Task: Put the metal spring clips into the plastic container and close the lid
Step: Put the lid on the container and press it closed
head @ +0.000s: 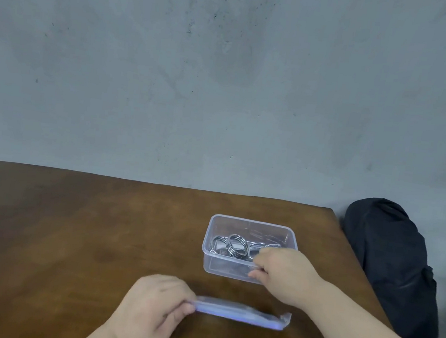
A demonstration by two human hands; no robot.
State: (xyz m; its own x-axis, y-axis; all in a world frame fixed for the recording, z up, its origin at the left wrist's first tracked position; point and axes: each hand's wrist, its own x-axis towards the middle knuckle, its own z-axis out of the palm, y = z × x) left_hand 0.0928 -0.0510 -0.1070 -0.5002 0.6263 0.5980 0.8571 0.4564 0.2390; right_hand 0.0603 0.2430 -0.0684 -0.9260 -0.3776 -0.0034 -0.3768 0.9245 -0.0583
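A clear plastic container [216, 261] stands open on the brown wooden table [71, 235], right of centre. Several metal spring clips [232, 244] lie inside it. My right hand [285, 274] rests on the container's near right corner, fingers curled over the rim and front wall. My left hand [154, 310] holds the clear lid [239, 315] by its left end, between thumb and fingers. The lid hangs edge-on just above the table, in front of the container. It looks blurred.
A black bag [390, 266] sits beyond the table's right edge. A grey concrete wall [225, 86] rises right behind the table's far edge. The table's right corner lies close to the container.
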